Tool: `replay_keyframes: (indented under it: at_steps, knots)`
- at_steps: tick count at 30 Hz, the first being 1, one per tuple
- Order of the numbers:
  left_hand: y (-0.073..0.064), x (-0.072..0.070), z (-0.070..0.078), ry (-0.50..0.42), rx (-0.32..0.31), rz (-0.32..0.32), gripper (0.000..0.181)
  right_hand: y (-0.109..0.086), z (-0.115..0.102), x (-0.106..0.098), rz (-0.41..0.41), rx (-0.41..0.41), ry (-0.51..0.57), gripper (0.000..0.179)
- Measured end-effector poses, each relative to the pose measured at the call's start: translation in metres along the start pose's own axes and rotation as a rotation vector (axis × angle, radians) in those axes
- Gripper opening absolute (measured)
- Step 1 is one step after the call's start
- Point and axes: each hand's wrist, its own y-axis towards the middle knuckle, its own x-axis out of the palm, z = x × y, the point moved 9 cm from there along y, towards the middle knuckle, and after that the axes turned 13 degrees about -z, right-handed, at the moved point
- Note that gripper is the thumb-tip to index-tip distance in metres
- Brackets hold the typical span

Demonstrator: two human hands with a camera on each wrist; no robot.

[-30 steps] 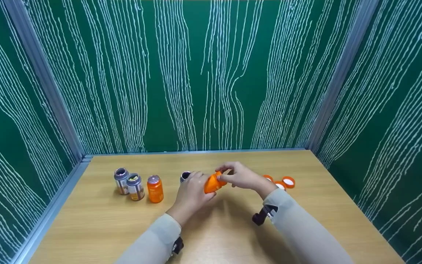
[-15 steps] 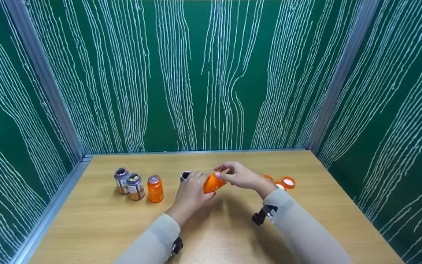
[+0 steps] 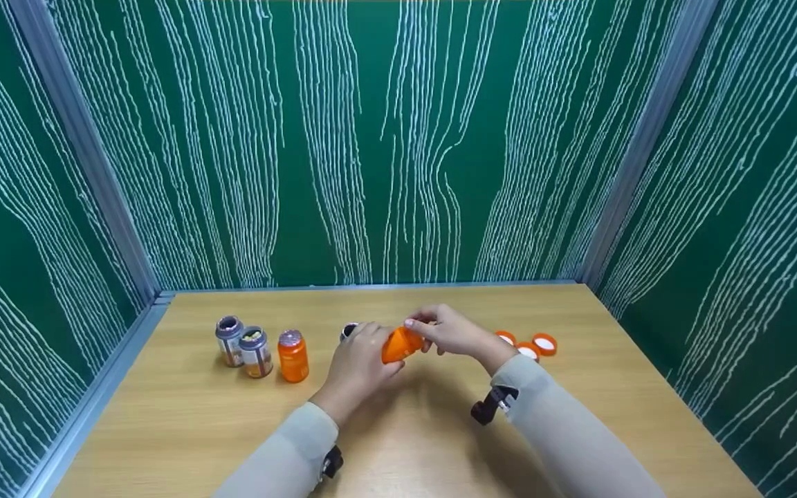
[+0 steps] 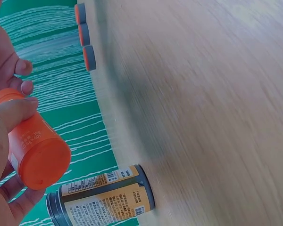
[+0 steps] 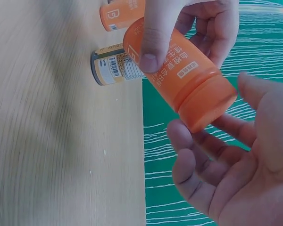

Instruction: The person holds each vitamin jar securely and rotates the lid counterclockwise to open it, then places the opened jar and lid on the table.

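My left hand (image 3: pixel 360 356) grips an orange supplement bottle (image 5: pixel 172 68) around its body, thumb across the label in the right wrist view. The bottle tilts clear of the table, its orange cap (image 5: pixel 208 103) on the end toward my right hand (image 3: pixel 454 330). That hand cups loosely around the cap: fingertips right at its lower edge, thumb tip just off its far edge in the right wrist view. A dark grey bottle (image 4: pixel 106 195) with a yellow and white label stands behind my left hand, partly hidden in the head view.
On the left stand two uncapped grey bottles (image 3: pixel 230 342) (image 3: pixel 256 353) and an orange bottle (image 3: pixel 293 356) with a silvery top. Three orange caps with white liners (image 3: pixel 544 344) lie right of my right hand. Green panels (image 3: pixel 385 138) with white lines enclose the table (image 3: pixel 184 429).
My right thumb has shifted up and left over the bottle's end, with the fingers showing lower beneath it. My left hand has moved very slightly left with the bottle.
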Motion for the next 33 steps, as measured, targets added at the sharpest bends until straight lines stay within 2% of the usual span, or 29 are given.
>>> replay_keyframes:
  at_steps: [4,10,21,26,30,33]
  knots:
    - [0.000,0.000,0.000,0.000,-0.001,-0.001,0.054,-0.001,0.000,-0.001,0.011,0.012,-0.009,0.032]
    - [0.000,0.002,-0.003,-0.010,-0.008,-0.011,0.055,-0.004,-0.002,-0.001,0.007,0.013,-0.020,0.034]
    - [0.001,0.002,-0.002,-0.012,-0.007,-0.015,0.054,-0.008,-0.008,-0.001,-0.017,-0.046,-0.033,0.038]
    - [0.002,0.000,0.002,0.015,0.009,-0.003,0.053,-0.009,-0.008,-0.001,-0.031,-0.077,-0.020,0.041]
    - [0.002,-0.002,0.004,0.031,0.018,0.000,0.053,-0.007,-0.003,-0.002,-0.023,-0.053,-0.001,0.043]
    - [0.003,-0.001,0.004,0.020,0.015,-0.004,0.053,-0.005,0.003,-0.003,-0.007,-0.005,-0.003,0.045]
